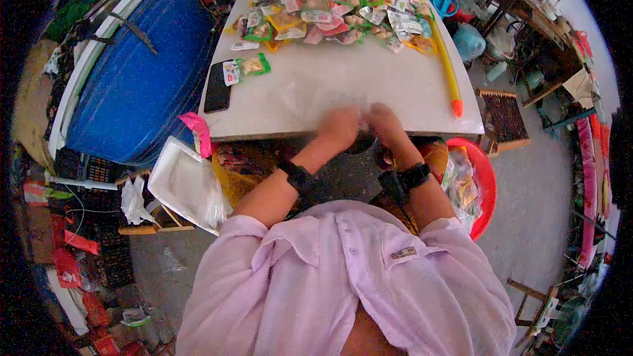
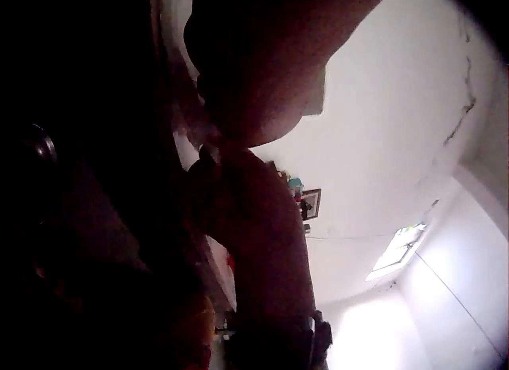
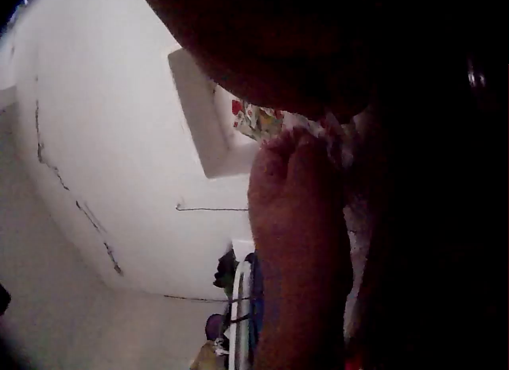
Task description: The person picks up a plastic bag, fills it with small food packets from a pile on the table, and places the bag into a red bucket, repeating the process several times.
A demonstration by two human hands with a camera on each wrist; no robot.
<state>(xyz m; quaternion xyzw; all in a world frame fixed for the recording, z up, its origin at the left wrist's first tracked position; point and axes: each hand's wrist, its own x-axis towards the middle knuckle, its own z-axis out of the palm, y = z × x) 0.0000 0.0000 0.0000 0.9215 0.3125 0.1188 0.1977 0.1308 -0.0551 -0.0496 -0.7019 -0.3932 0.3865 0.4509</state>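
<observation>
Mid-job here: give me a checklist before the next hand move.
1. Left hand and right hand close together at the near edge of the smooth pale table: ok.
2. What the hands hold: cannot tell; blurred.
3. Heap of colourful plastic packets at the far end, apart from both hands: ok.
4. Flat black phone free of packets: not ok; a green-edged clear plastic packet appears to overlap it.
5. Room left in the round red plastic basin: cannot tell.

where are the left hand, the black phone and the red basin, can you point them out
Left hand (image 1: 339, 127): head view, on the middle of the hand, which is blurred.
Black phone (image 1: 217, 89): head view, on the middle of its dark face.
Red basin (image 1: 490, 191): head view, on the right side of its rim.
</observation>
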